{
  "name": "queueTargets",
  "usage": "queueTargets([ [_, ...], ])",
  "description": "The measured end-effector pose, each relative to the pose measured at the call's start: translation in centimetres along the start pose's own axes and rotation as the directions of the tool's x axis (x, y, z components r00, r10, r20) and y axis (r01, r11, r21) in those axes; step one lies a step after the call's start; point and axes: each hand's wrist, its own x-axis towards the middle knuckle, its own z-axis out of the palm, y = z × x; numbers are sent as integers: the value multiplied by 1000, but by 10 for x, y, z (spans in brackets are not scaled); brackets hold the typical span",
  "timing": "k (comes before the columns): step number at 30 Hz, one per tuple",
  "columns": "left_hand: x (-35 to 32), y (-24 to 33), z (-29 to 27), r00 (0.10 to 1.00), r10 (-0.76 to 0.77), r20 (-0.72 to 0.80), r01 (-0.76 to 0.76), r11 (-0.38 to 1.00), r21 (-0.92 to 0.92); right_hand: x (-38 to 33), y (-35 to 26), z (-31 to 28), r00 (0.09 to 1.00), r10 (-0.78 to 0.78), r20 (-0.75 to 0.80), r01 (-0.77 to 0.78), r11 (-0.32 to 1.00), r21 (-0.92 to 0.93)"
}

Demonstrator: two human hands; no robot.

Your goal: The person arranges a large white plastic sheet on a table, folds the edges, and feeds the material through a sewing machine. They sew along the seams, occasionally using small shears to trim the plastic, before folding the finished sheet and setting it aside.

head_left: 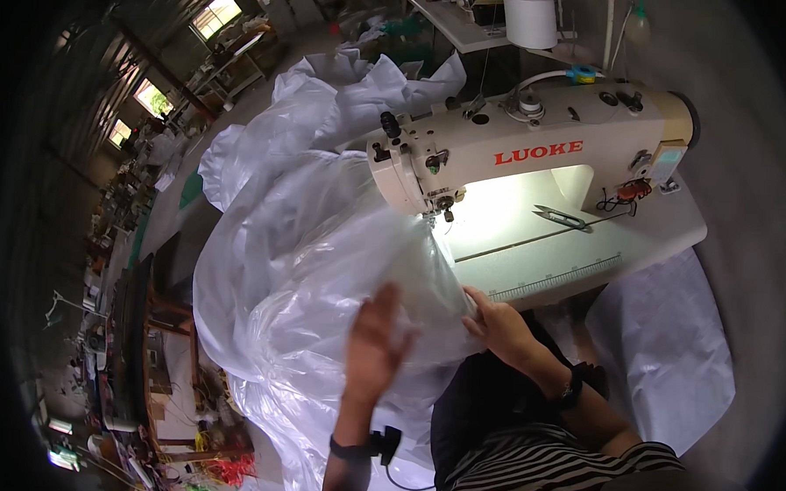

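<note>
A large sheet of shiny, translucent white plastic-like material [299, 281] lies bunched and draped over the left of the sewing machine table and down towards me. Its right edge runs up to the needle area of a white industrial sewing machine [454, 156], under the presser foot as far as I can see. My right hand [499, 329] pinches that edge near the table's front. Over the sheet, my left hand [376, 341] is blurred by motion, fingers stretched forward and thumb apart, with nothing in it; whether it touches the sheet I cannot tell.
Metal thread snips [563, 218] lie on the lit machine table [657, 224], which has a ruler strip along its front. A white thread cone [531, 19] stands behind the machine. More white sheeting [669, 345] hangs at right. A wooden frame [174, 328] stands at left.
</note>
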Motion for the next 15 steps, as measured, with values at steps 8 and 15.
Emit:
queueTargets([
  [8,-32,-1,40,901,136,412,-185,979,82,-20,-3,-22,993,101,66,-99,994,-35],
  [15,-26,-2,44,906,195,375,-174,981,-92,3,-29,-21,933,-350,-82,258,810,-526],
])
